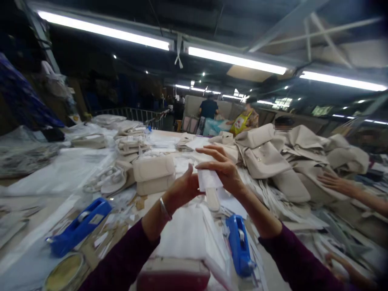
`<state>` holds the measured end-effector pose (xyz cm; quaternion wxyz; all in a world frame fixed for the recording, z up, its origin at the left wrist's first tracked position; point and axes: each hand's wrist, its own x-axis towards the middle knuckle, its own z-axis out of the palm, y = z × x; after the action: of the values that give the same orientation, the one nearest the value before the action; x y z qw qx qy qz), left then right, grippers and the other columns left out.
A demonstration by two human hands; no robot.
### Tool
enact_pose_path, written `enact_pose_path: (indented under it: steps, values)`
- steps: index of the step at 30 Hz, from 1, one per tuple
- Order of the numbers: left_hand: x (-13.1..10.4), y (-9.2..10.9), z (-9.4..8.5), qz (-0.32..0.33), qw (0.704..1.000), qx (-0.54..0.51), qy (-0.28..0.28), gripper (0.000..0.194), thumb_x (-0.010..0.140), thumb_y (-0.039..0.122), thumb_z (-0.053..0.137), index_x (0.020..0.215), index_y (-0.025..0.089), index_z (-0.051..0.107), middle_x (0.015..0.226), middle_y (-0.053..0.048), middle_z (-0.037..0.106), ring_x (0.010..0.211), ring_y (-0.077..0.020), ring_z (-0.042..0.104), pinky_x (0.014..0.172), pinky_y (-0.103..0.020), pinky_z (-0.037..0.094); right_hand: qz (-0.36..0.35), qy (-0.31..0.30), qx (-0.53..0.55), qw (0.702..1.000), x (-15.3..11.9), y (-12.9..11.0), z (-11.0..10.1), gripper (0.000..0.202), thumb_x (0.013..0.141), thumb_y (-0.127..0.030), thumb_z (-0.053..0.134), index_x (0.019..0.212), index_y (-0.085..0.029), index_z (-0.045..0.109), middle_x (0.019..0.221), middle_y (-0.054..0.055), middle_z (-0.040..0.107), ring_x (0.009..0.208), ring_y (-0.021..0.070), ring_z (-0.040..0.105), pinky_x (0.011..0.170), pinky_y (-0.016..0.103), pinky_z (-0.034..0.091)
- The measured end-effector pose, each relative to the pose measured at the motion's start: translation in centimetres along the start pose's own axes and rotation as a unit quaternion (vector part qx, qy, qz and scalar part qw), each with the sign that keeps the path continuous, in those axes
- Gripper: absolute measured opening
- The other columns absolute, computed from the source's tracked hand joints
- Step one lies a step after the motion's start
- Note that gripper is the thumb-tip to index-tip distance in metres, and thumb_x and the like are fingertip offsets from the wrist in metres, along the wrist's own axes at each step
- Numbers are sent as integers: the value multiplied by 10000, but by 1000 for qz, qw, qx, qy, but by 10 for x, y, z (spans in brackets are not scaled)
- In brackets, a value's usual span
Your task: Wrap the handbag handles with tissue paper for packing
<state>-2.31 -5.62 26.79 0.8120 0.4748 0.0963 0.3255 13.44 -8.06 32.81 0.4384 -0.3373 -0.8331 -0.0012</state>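
The tape dispensers (79, 226) (239, 245) are bright blue, the bags (263, 157) plain beige, and the sleeves (125, 252) (298, 258) dark purple. A hanging cloth (22, 93) shows a mottled blue-purple pattern; a distant apron (239, 122) is yellow, the wrapping sheet (188, 232) white.

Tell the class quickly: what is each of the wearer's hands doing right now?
Left hand: thumb raised, fingers at the white paper; grip hidden.
Right hand: fingers outstretched over the same paper, thumb hidden; grip cannot be told.
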Motion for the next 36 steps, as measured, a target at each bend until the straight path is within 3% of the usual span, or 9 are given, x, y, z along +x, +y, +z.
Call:
enact_pose_path:
  steps: [4,8,11,14,20,24,28,33,36]
  values:
    - [9,6,-7,16,996,-90,18,276,849,333,562,923,87,662,858,-90,694,741,-155,642,745,-257,484,-5,-31,-27,999,-24,0,18,254,850,-176,530,927,-339,709,1393,-54,442,1325,228,289,1089,466,239]
    - [12,3,-20,61,994,-56,67,187,830,196,583,962,77,642,898,-115,708,843,-194,669,855,-311,486,155,83,94,980,-54,9,32,343,823,-175,533,1136,-287,616,1390,26,437,1271,221,386,1052,434,322]
    - [9,10,-30,72,992,-21,102,221,850,225,555,1001,81,624,937,-144,706,846,-218,677,836,-344,508,310,130,254,907,-82,29,44,313,796,-221,535,1098,-217,618,1167,73,607,1046,199,573,931,402,439]
    - [2,26,-38,77,987,19,140,206,836,212,566,973,75,636,864,-129,715,768,-193,683,765,-308,535,436,130,353,817,-110,52,63,282,703,-242,589,963,-153,655,950,79,681,839,183,636,795,362,491]
    - [-10,61,-47,53,976,126,168,174,801,198,595,891,68,670,754,-109,711,626,-155,661,632,-251,545,582,133,419,684,-144,74,114,244,525,-126,597,760,-111,662,704,69,684,627,147,628,647,301,486]
    - [-18,72,-49,42,965,186,180,199,793,237,616,895,76,670,745,-118,711,667,-183,670,647,-272,546,588,68,471,654,-146,63,139,242,546,-153,605,777,-100,657,732,93,688,629,155,633,646,315,485]
    - [-26,67,-49,27,957,216,192,234,796,288,619,895,81,666,759,-126,713,663,-189,670,660,-286,540,542,-31,508,669,-139,36,148,343,647,-310,669,921,-104,655,872,126,696,731,179,642,680,332,478]
    - [-27,30,-52,30,957,182,225,267,797,328,618,935,102,646,806,-107,713,671,-170,664,704,-291,535,407,-65,593,692,-130,8,147,499,767,-461,623,1185,-200,540,1170,119,611,1063,196,564,828,345,453]
    - [-21,-1,-52,51,952,148,262,289,782,340,633,963,115,622,839,-97,711,699,-166,664,719,-283,534,400,-35,602,691,-128,0,153,497,699,-445,692,1087,-167,554,941,87,675,849,172,634,756,322,476]
